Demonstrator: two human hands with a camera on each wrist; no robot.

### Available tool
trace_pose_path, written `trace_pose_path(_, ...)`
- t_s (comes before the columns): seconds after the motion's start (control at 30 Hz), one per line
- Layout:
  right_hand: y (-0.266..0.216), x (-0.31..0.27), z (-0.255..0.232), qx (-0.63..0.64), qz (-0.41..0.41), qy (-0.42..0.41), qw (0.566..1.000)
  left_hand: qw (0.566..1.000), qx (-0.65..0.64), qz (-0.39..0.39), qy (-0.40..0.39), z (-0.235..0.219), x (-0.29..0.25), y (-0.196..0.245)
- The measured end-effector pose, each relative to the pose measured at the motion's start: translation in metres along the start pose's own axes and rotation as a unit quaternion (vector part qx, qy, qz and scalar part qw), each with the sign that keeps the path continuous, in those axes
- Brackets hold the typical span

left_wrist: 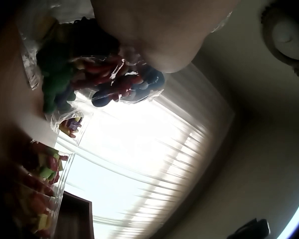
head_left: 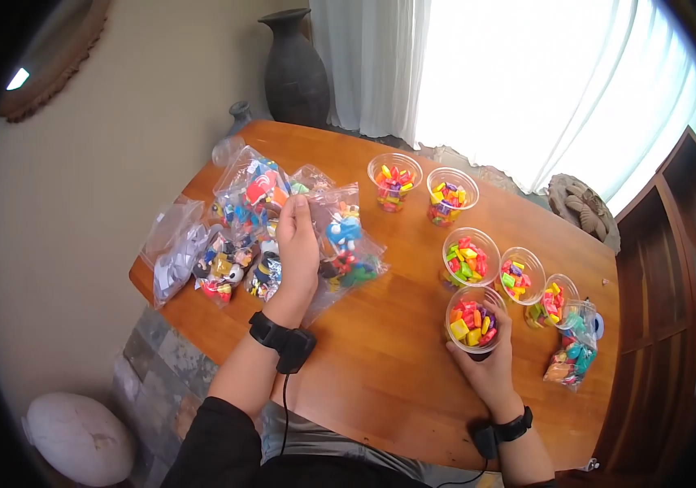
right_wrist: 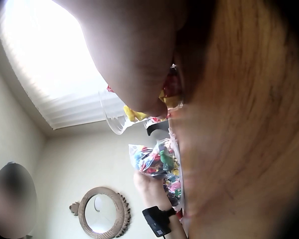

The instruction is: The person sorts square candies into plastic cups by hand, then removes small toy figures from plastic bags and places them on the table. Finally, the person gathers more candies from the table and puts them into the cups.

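Well, right hand (head_left: 489,360) holds plastic cup (head_left: 453,308).

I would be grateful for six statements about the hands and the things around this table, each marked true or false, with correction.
1. The right hand holds a clear cup. True.
2. The left hand holds a cup too. False: the left hand pinches a plastic bag.
3. All bags lie on the left of the table. False: another bag lies near the right edge.
4. Both wrists wear black devices. True.
5. The dark vase stands on the table. False: the dark vase stands beyond it.
6. White curtains hang behind the table. True.
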State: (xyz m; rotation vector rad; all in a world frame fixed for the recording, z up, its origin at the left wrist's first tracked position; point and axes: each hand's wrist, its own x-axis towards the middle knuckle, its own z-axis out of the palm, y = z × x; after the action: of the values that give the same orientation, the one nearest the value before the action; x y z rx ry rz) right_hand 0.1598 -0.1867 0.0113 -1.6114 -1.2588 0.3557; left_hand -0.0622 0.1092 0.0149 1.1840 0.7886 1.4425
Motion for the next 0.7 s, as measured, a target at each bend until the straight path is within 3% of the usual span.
trace_pose_path(0.07, 0.002, -0.001, 0.0, 0.004, 0.011, 0.003, 1.0, 0.999, 0.043, 0.013, 0.022, 0.007, -0.004, 0.005)
trace_pose_path(0.13, 0.004, -0.002, 0.001, 0.002, 0.025, 0.002, 1.0, 0.997, 0.03, 0.049, -0.042, 0.015, -0.012, 0.02)
trace_pose_path(0.2, 0.002, -0.002, 0.0, -0.009, 0.021, 0.002, 1.0, 0.998, 0.04, 0.042, -0.039, 0.016, -0.016, 0.018)
trace_pose_path(0.27, 0.002, -0.001, 0.0, -0.018, 0.014, 0.004, 1.0, 0.957, 0.186, 0.221, -0.035, 0.019, -0.017, 0.008)
trace_pose_path(0.33, 0.006, -0.002, 0.0, -0.023, 0.005, 0.005, 1.0, 0.941, 0.217, 0.257, -0.046, 0.026, -0.028, 0.027)
trace_pose_path(0.4, 0.016, -0.003, 0.001, -0.02, 0.011, -0.005, 1.0, 0.855, 0.31, 0.399, -0.119, 0.032, -0.035, 0.04)
trace_pose_path(0.47, 0.019, -0.004, 0.0, -0.016, 0.013, -0.016, 1.0, 0.871, 0.268, 0.382, -0.154, 0.037, -0.051, 0.038)
trace_pose_path(0.53, 0.019, -0.003, 0.0, -0.032, -0.016, -0.019, 0.999, 0.827, 0.258, 0.391, -0.311, 0.04, -0.064, 0.038)
trace_pose_path(0.57, 0.014, -0.002, 0.001, -0.034, -0.018, -0.017, 0.999, 0.827, 0.255, 0.394, -0.311, 0.043, -0.07, 0.041)
trace_pose_path(0.63, 0.002, -0.003, 0.003, 0.013, -0.009, -0.046, 0.999, 0.766, 0.216, 0.409, -0.446, 0.051, -0.084, 0.054)
trace_pose_path(0.7, 0.003, -0.007, 0.002, 0.028, 0.002, -0.078, 0.997, 0.756, 0.181, 0.413, -0.474, 0.057, -0.096, 0.048)
